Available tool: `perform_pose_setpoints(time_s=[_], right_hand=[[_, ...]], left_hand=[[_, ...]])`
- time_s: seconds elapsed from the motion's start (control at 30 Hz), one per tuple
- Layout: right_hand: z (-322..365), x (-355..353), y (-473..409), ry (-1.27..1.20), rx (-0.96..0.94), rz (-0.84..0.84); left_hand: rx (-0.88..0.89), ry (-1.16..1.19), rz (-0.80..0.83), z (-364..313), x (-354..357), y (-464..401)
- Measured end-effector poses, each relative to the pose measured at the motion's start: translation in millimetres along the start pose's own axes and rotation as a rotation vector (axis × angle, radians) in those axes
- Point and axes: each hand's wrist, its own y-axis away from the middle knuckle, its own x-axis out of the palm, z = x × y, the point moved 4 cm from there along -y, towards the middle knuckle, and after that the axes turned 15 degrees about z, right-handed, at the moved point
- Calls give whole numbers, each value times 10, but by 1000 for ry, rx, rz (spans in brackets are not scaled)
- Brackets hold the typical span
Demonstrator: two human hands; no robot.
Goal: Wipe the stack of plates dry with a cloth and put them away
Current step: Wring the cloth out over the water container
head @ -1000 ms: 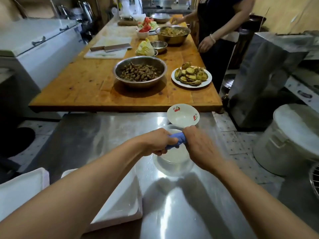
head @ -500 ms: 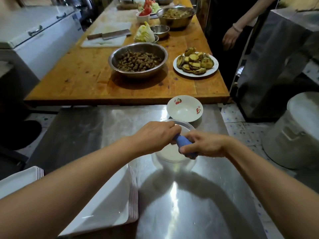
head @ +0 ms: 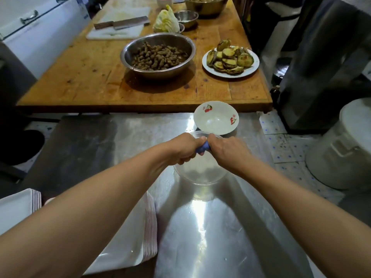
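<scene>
Both hands grip a twisted blue cloth (head: 202, 147) over a clear plastic bowl (head: 200, 173) on the steel counter. My left hand (head: 185, 148) holds the cloth's left end, my right hand (head: 225, 150) the right end; only a short blue piece shows between the fists. A stack of white square plates (head: 138, 233) sits at the near left, partly under my left forearm. A second white stack (head: 18, 207) lies at the far left edge. A white bowl with cherry prints (head: 215, 118) stands just beyond the clear bowl.
The steel counter (head: 210, 237) meets a wooden table (head: 84, 77) carrying a metal bowl of peanuts (head: 157, 54), a plate of fried slices (head: 230, 60), a cleaver on a white board (head: 122, 24) and cabbage (head: 166, 22). A white lidded bucket (head: 345, 145) stands on the floor at right.
The camera has tilted down and nearer. My hands have turned on the cloth, drawing the fists close together, so less blue shows. The bowls and plates have not moved.
</scene>
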Motion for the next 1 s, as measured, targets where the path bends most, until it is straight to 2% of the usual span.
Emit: perform_pose_setpoints(time_s=[0.13,0.27,0.43,0.53,0.63,0.73,0.8,0.9,1.0], right_hand=[[-12,67,-91,16,-9,-16],[-32,138,-168,51,-18,-44],[-11,159,-175,16,-24,-105],[-15,144,-173,-30,16,-72],[4,94,-146,-324,-10,63],[58,31,-76,-770,-74,358],[65,-11,1,-1086,-45,530],[48,-79,80,-1325,-60,592],[50,-92,124,-1544,-112,637]], left_hand=[[-98,201,36,40,27,-53],[-122,384,48,88,56,-107],[-125,489,43,149,61,-175],[-72,492,76,190,67,-181],[7,302,34,187,11,-120],[61,43,-42,141,-59,-10],[83,-153,-100,99,-102,73],[197,-419,-154,-1,-114,189],[317,-585,-227,-106,-89,282]])
